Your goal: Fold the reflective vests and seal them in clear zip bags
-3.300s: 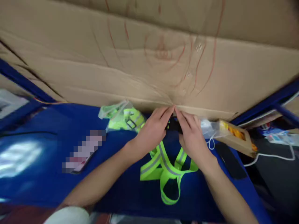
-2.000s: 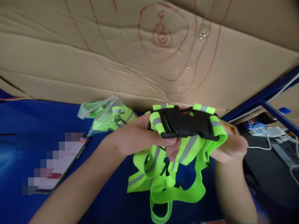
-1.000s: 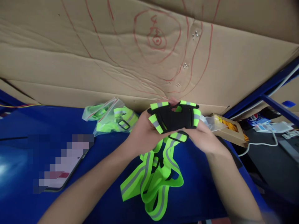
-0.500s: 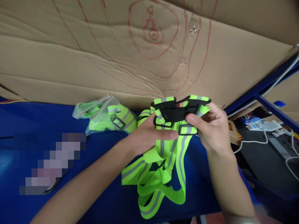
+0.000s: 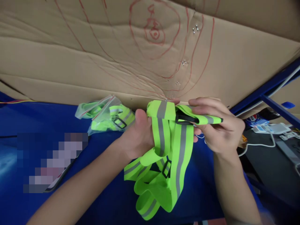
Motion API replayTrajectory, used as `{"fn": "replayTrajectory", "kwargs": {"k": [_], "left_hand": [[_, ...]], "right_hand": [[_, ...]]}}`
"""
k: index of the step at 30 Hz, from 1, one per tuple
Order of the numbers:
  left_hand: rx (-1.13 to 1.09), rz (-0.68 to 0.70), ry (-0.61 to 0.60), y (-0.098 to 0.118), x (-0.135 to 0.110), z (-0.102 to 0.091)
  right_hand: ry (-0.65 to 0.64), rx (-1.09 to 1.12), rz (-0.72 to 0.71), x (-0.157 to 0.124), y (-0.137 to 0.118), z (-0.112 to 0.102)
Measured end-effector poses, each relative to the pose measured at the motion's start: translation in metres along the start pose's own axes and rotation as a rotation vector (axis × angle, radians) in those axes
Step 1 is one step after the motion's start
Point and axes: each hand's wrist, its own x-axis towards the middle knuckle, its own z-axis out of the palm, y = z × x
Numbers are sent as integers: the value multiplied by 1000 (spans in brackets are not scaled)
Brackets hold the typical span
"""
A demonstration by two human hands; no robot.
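Both hands hold up a neon green reflective strap harness (image 5: 173, 147) with grey stripes above the blue table (image 5: 58, 125). My left hand (image 5: 138, 134) grips the folded straps from the left, thumb up. From the right, my right hand (image 5: 215, 125) pinches the top fold, where a black buckle (image 5: 186, 118) shows between the straps. The loose loops hang down onto the table. A small black slider (image 5: 166, 168) sits on the hanging part.
A clear zip bag (image 5: 105, 114) with another green harness lies at the back left. A phone (image 5: 53, 161) rests on the table at left. A large cardboard sheet (image 5: 117, 53) with red circles stands behind. Cables and small boxes (image 5: 269, 129) lie at right.
The harness has been folded over: the black buckle, fully visible before, is now mostly covered by the green straps. My right hand's fingers shifted on top of the fold.
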Motion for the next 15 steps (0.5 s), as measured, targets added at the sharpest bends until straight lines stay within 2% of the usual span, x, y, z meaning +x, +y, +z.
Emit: {"fn": "replayTrajectory", "kwargs": {"k": [3, 5, 7, 10, 11, 12, 13, 15], "left_hand": [[-40, -16, 8, 0, -3, 5], [-52, -46, 12, 1, -4, 8], [-54, -80, 62, 3, -4, 8], [19, -62, 254, 4, 0, 1], [57, -30, 314, 4, 2, -3], [95, 16, 361, 4, 4, -6], [131, 75, 398, 4, 5, -9], [219, 211, 454, 7, 7, -13]], "right_hand": [[11, -35, 1, -1, -1, -4], [-31, -36, -9, 0, -2, -9], [-138, -27, -29, 1, -1, -14], [-413, 2, -36, 3, 0, -16], [-468, 8, -15, 3, -1, -14], [-464, 3, 11, 3, -3, -11], [-394, -15, 38, 2, -7, -7], [-123, -71, 86, -1, -16, 3]]}}
